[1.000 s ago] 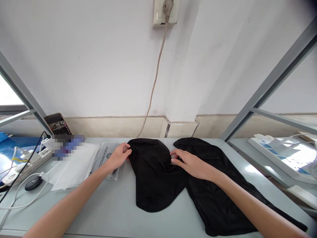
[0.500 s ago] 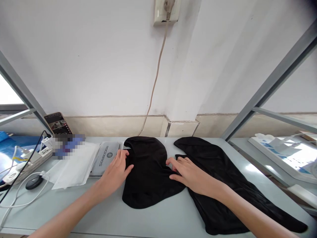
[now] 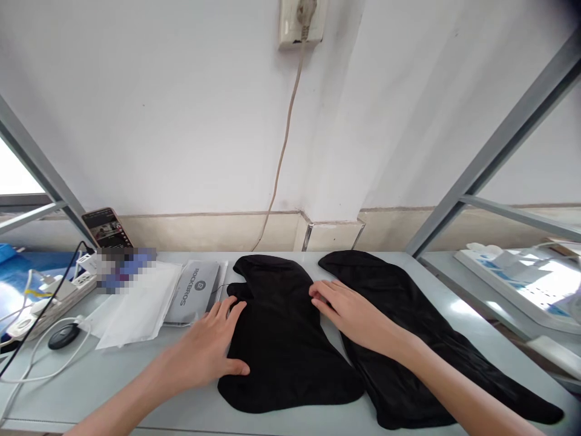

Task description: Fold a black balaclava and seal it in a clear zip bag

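A smaller black cloth (image 3: 285,345) lies spread on the pale table, its upper left edge notched. My left hand (image 3: 215,339) rests at its left edge, thumb and fingers spread apart, fingertips on the fabric. At the cloth's upper right edge is my right hand (image 3: 338,303), its fingers curled with thumb and index close together; whether fabric is between them is hidden. A longer black cloth (image 3: 408,327) stretches to the lower right, partly beneath my right forearm.
Left of the cloth lie a grey ROCKBROS package (image 3: 193,290) and white sheets (image 3: 140,309). Farther left are a phone (image 3: 108,229), a power strip (image 3: 59,306), cables and a black oval object (image 3: 63,336). Metal frame posts (image 3: 494,145) flank the table.
The smaller cloth has been spread out and reaches farther toward the front edge. My left hand has moved down and opened wider; my right hand has shifted slightly up along the cloth's edge.
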A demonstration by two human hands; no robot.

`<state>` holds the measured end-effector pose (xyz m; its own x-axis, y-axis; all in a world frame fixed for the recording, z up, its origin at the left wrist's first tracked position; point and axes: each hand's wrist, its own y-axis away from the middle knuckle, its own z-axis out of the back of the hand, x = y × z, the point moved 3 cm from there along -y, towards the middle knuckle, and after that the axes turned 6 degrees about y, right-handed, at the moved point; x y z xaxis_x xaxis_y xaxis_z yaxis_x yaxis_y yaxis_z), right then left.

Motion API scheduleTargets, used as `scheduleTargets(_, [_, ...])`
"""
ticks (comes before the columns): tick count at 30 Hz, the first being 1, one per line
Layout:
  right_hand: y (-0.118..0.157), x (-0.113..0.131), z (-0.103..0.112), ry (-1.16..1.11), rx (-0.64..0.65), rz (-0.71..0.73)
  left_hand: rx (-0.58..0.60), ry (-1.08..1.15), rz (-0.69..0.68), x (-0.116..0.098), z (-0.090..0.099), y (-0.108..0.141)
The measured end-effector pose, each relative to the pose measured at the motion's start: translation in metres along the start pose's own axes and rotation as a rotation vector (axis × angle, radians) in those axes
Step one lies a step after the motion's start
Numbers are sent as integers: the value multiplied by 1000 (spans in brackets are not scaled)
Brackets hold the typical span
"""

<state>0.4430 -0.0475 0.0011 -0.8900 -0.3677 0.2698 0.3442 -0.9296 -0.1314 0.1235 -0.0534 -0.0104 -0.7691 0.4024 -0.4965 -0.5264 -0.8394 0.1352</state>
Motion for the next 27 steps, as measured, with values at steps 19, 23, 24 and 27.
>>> scheduleTargets(19, [0, -67, -62, 139, -175, -156, -208, 20, -158, -8, -1, -8])
scheduleTargets(23, [3, -73, -55, 131, -124, -156, -229, -8, -186, 4, 6, -15])
scheduleTargets(24, [3, -72, -53, 128, -120, -153, -234, -18, -203, 8, 11, -17])
scheduleTargets(27, [3, -67, -45, 129, -158, -153, -235, -44, -216, 22, 28, -29])
